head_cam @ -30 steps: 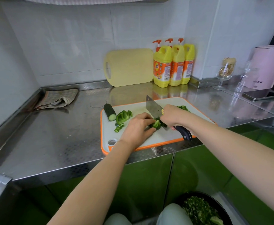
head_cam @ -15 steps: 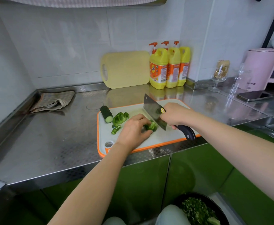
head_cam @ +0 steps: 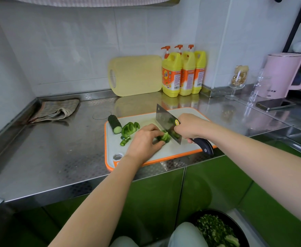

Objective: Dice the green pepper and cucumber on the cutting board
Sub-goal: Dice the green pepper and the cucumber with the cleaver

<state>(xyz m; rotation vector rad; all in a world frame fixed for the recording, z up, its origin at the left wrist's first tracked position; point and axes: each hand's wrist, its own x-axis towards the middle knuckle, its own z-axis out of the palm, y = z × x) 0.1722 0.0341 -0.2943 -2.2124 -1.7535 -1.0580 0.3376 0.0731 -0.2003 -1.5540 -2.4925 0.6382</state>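
Far left, on the stainless steel counter [head_cam: 48, 154], a crumpled checked beige cloth [head_cam: 55, 110], well apart from the work. Next, at the far left corner of the white plastic cutting board [head_cam: 110, 157] with the orange rim, a stubby dark green cucumber end [head_cam: 115, 124], pale cut face toward the camera, nothing touching it. Just right of it, a heap of bright green pepper strips [head_cam: 129, 129], one loose strip nearer the front edge. Then the left hand [head_cam: 144, 142], fingers curled over a small bunch of green pepper pieces [head_cam: 164, 137], pinning them to the board, fingertips just beside the blade. Right of the bunch, the broad rectangular steel cleaver [head_cam: 167, 124], tilted, far corner lifted, near corner low by the board, long axis running far-left to near-right. Clasped tight by the right hand [head_cam: 190, 126] up at the blade's heel, black handle [head_cam: 204, 146] jutting back toward the board's front edge. Judged mid-dice on the pepper: bunch directly left of the edge, right hand nearer the blade's work, next chop likely straight down, left fingers needing to creep leftward. Cucumber apparently yet to dice. Risk: fingertips very close to the edge
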